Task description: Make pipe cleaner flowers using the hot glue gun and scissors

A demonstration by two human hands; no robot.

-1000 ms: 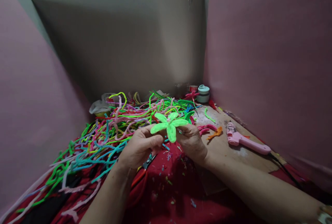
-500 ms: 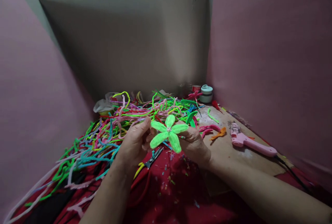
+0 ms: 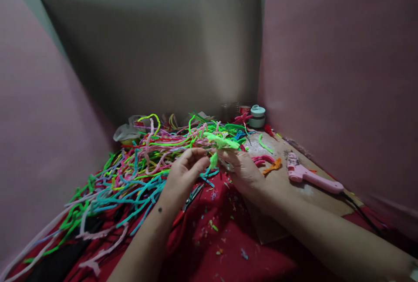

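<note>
**Both hands on the green flower**

Right now the right hand (image 3: 243,171) pinches the green flower (image 3: 219,142) from below, petals tipped away and blurred. Fingertips of the left hand (image 3: 184,173) close on its lower petal, just beside the right. Behind both lies a heap of pipe cleaners (image 3: 137,164) on red cloth (image 3: 212,238). Pliers (image 3: 191,197) lie under the left wrist. To the right, on the board (image 3: 294,190), sit 1 pink glue gun (image 3: 310,175) and an orange scrap (image 3: 271,168).
</note>
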